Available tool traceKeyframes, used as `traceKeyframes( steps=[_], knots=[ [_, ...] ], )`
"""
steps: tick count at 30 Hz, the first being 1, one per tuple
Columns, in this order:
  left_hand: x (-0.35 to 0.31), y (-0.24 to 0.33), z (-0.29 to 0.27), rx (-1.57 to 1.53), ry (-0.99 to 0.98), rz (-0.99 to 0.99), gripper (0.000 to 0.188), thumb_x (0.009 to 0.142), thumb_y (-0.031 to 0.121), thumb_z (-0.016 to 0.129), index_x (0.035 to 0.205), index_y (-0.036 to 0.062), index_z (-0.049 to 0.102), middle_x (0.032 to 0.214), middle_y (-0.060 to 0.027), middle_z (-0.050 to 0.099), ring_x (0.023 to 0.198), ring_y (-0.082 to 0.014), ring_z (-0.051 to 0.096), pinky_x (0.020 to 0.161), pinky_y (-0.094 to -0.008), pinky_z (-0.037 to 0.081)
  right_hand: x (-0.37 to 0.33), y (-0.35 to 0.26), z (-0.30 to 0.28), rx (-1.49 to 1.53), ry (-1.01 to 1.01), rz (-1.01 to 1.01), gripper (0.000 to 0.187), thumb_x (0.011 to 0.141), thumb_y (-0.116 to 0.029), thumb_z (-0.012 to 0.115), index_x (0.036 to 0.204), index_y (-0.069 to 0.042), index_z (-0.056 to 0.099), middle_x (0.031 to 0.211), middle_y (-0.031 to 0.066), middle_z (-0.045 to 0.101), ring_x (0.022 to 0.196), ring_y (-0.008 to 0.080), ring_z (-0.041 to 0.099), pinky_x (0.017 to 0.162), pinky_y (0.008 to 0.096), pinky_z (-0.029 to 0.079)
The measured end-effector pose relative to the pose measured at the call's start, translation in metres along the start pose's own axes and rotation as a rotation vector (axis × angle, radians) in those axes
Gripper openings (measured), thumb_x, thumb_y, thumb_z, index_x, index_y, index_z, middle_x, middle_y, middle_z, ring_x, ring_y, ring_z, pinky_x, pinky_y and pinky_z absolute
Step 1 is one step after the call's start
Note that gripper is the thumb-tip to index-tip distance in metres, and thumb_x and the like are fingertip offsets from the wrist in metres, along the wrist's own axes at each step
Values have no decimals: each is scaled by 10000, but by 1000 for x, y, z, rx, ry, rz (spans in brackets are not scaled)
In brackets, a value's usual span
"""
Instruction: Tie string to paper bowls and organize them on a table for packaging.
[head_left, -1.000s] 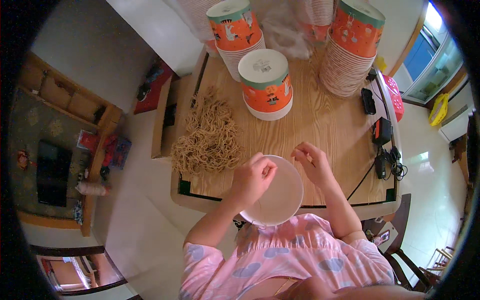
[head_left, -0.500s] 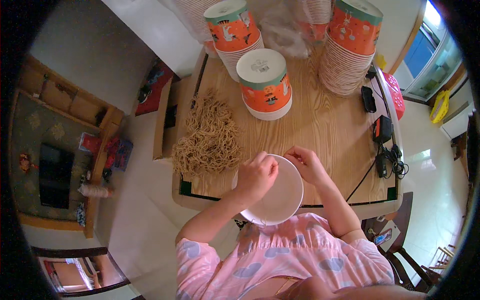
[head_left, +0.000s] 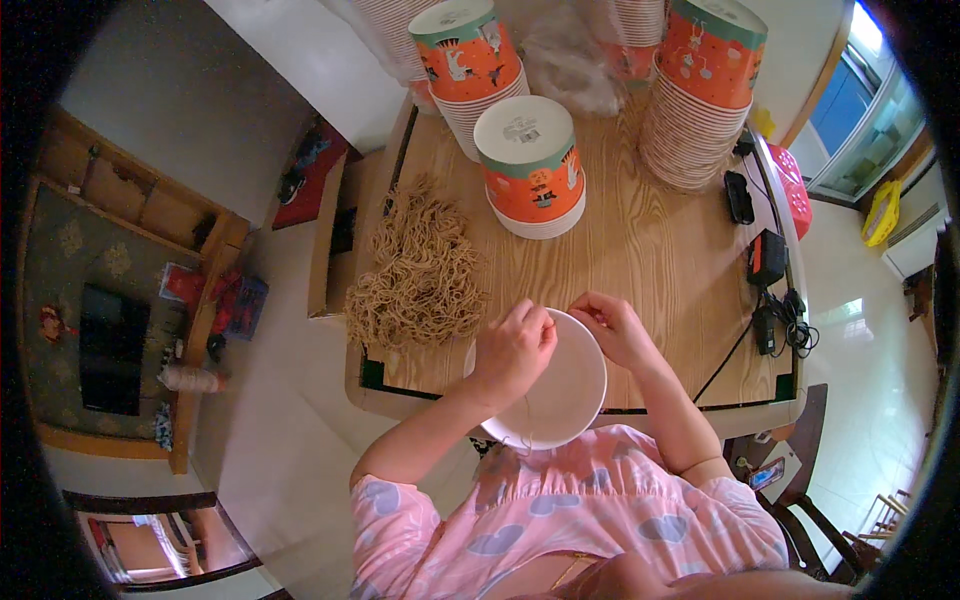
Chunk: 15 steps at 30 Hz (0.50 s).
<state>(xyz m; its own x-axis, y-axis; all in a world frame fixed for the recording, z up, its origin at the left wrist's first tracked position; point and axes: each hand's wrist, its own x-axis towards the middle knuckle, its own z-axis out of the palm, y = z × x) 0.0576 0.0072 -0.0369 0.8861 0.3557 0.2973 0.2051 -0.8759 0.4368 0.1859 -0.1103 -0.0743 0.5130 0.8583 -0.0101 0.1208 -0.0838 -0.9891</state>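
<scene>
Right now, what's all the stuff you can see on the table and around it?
Bowl: one, white, at the near table edge, under both hands.
Noodles: one pile, tan, table's left side.
Cup stacks: several, orange and white, table's far side.
Chargers: two, black, with cables, right edge.
Table: one, light wood.
Basket: one, pink, right of table.
Left hand: over the bowl's left rim.
Right hand: at the bowl's far right rim.

At the table's (head_left: 660,250) near edge we hold a white paper bowl (head_left: 560,390), our left hand (head_left: 512,350) and right hand (head_left: 615,328) pinching its far rim; a heap of dry noodles (head_left: 420,270) lies along the left edge.
</scene>
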Motion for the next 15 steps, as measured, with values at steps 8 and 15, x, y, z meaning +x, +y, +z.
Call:
traceKeyframes(
  steps=[8, 15],
  knots=[
    [1, 3, 0, 14, 5, 29, 120, 707, 74, 633, 717, 80, 513, 721, -68, 532, 648, -251, 586, 551, -360, 487, 1, 1, -1, 149, -48, 68, 161, 883, -118, 548, 915, 29, 605, 821, 46, 622, 753, 81, 554, 679, 239, 474],
    [2, 6, 0, 6, -9, 14, 107, 724, 84, 632, 737, 75, 526, 741, -66, 540, 699, -244, 592, 568, -358, 491, 8, 11, -5, 254, -154, 97, 138, 883, -115, 554, 917, 9, 604, 843, 21, 607, 792, 69, 546, 715, 222, 466]
  ],
)
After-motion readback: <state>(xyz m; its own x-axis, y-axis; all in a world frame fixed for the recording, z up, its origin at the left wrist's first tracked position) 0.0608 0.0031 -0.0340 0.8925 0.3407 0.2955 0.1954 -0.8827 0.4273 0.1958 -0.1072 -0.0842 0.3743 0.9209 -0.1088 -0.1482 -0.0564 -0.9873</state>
